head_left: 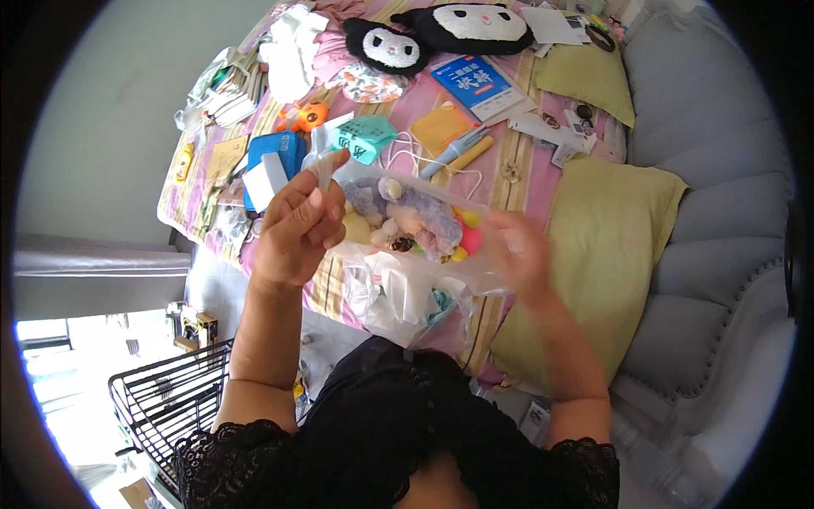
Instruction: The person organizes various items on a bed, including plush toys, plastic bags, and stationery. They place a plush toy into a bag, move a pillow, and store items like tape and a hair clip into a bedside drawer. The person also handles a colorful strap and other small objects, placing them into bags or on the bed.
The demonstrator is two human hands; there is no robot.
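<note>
A clear plastic bag [475,270] hangs tilted over the near edge of the bed, with plush toys inside. Among them are a purple-grey plush toy [424,219] and bright yellow and pink pieces at its right end. My left hand [298,222] is closed, pinching the bag's upper left corner between thumb and fingers. My right hand [519,254] is at the bag's right end, smeared by motion, so its grip cannot be made out. Below the toys, a white plastic bag [392,293] with something teal in it lies on the bed's edge.
The striped bed [530,182] carries a blue book [476,83], black-and-white plush cushions [388,47], an orange toy [307,115], a teal pouch [363,137] and a light-blue handheld tool with a white cord [449,154]. Green pillows [598,246] lie right; a black rack [170,390] stands lower left.
</note>
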